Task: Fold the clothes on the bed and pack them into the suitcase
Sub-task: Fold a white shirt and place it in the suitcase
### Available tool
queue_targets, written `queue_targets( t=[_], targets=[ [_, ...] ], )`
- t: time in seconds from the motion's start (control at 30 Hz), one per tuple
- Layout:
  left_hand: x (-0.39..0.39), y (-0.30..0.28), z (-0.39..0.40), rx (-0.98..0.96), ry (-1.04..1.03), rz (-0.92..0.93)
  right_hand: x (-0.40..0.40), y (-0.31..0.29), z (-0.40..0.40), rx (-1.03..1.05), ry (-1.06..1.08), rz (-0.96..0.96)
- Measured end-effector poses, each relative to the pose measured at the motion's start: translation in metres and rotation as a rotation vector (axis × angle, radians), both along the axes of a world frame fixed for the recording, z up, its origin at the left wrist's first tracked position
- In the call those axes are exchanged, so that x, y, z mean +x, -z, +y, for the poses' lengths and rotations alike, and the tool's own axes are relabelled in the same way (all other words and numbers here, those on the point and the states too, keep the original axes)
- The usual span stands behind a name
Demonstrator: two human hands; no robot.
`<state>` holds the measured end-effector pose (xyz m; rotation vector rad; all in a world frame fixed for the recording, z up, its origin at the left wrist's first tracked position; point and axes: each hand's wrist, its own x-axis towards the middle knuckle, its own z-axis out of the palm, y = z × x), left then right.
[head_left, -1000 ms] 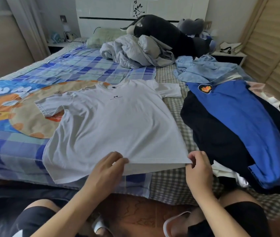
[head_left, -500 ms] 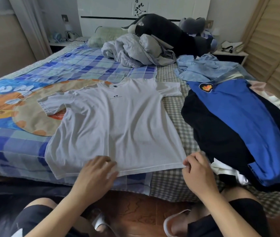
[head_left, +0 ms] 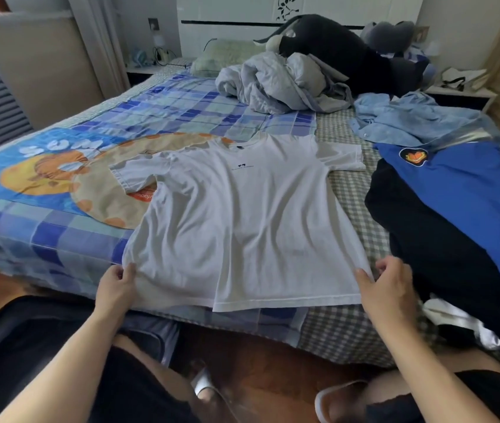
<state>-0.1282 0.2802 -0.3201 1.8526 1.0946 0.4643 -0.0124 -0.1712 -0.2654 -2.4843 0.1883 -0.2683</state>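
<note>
Bed (head_left: 59, 227), both hands (head_left: 115, 288) (head_left: 390, 285) pinching white T-shirt (head_left: 242, 221) sides

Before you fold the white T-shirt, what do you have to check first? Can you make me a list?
1. White T-shirt spread flat, front up: ok, only slight wrinkles.
2. Left hand pinches the shirt's near left edge: ok.
3. Right hand pinches the near right edge: ok.
4. Both sleeves laid out to the sides: ok.
5. Blue shirt in the pile lies apart from the T-shirt: ok.
6. Suitcase ready for packing: cannot tell, none in view.
</note>
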Motion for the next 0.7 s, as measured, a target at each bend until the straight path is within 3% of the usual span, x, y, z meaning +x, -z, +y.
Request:
queue_targets(
  t=[0.13, 0.27, 0.37, 0.43, 0.5, 0.53, 0.6, 0.7],
  targets=[
    [-0.009, -0.019, 0.012, 0.167, -0.034, 0.046, 0.001, 0.002, 0.002, -0.202, -0.047, 0.060],
    [-0.033, -0.043, 0.041, 0.181, -0.061, 0.106, 0.009, -0.004, -0.008, -0.099, 0.012, 0.086],
    [-0.040, -0.034, 0.051, -0.182, -0.199, 0.060, 0.013, -0.008, -0.013, 0.044, 0.060, 0.209],
    [-0.036, -0.022, 0.048, -0.473, -0.222, -0.067, 0.012, -0.010, -0.012, 0.141, 0.095, 0.232],
    [-0.029, -0.015, 0.041, -0.570, -0.236, -0.177, 0.008, -0.010, -0.010, 0.246, 0.106, 0.214],
    [-0.028, -0.016, 0.037, -0.487, -0.197, -0.119, 0.007, -0.009, -0.009, 0.299, 0.109, 0.201],
    [-0.029, -0.018, 0.032, -0.073, -0.061, 0.220, 0.005, -0.010, -0.010, 0.341, 0.104, 0.203],
    [-0.039, -0.018, 0.033, 0.267, 0.128, 0.570, 0.006, -0.015, -0.010, 0.131, 0.023, 0.274]
  ],
)
